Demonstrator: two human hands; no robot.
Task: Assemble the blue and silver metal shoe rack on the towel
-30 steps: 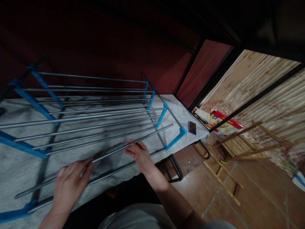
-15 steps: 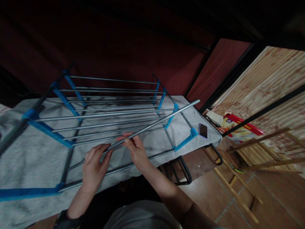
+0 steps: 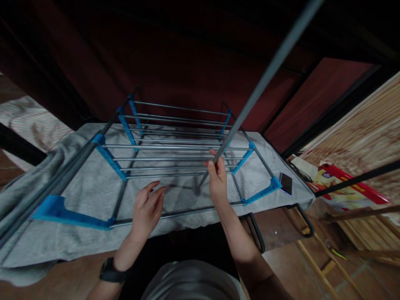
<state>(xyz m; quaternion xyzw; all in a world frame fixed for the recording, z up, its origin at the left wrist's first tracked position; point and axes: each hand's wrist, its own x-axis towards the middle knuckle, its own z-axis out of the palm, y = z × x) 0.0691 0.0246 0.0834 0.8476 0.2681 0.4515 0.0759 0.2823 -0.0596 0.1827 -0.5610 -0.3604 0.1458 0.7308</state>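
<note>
A long grey metal tube (image 3: 246,106) is pinched in my right hand (image 3: 217,179); it slants from the cloth up to the top right. My left hand (image 3: 148,206) hovers over the cloth to the left of the tube's lower end, fingers apart, holding nothing. Behind both hands lies a rack of metal rods (image 3: 175,147) joined by blue plastic brackets (image 3: 109,156). One blue bracket (image 3: 75,214) is at the near left corner and another blue bracket (image 3: 262,191) at the near right. A thin rod (image 3: 187,213) runs along the front between them.
A grey cloth (image 3: 75,166) covers the table under the rack. On its right end lies a phone (image 3: 286,183). Beyond are a red and yellow package (image 3: 340,185) and wooden frames (image 3: 321,266) on the tiled floor. A dark red panel (image 3: 181,62) rises behind.
The tube has swung from a low slant to a steep one, its far end raised. My left hand has let go of it. The view has shifted left.
</note>
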